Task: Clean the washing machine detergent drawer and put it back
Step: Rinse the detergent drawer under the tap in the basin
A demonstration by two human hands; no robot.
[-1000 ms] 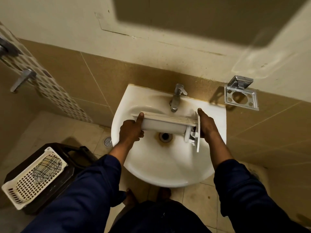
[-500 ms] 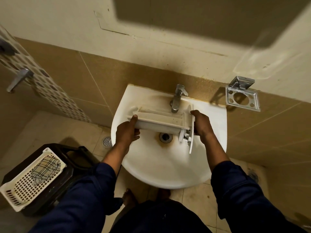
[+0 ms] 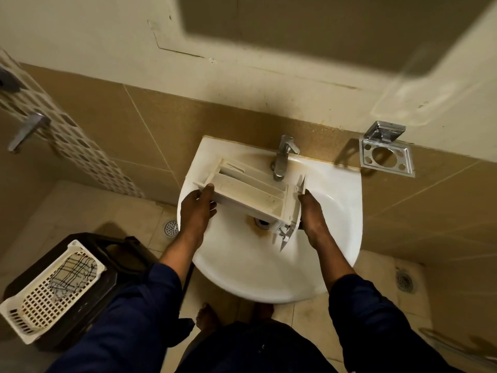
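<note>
The left hand (image 3: 197,208) grips the left end of the detergent drawer (image 3: 250,193), thumb laid up against the end wall and fingers curled beneath. The right hand (image 3: 313,219) holds the opposite end at the front panel (image 3: 295,208). Its thumb sits at the panel's upper edge, and the other fingers are hidden behind the plastic. Between the two hands the drawer hangs above the sink (image 3: 336,211), open side up. It runs slantwise, with the left end farther back and the panel end nearer, above the drain (image 3: 262,223). The tap (image 3: 282,157) stands just behind its far edge.

This looks like the start of the rinse: the drawer is out of the machine and placed at the basin, and no running water can be made out. The next move probably calls for one hand to let go and lift the tap lever. The other would then have to carry the whole drawer, or rest it in the bowl first.

The drawer is long, white plastic, divided by walls into compartments. Brownish residue stains the floor and walls of the compartment nearest the panel. The far left section holds a pale insert. Small clips project from the back of the panel at its near end.
</note>
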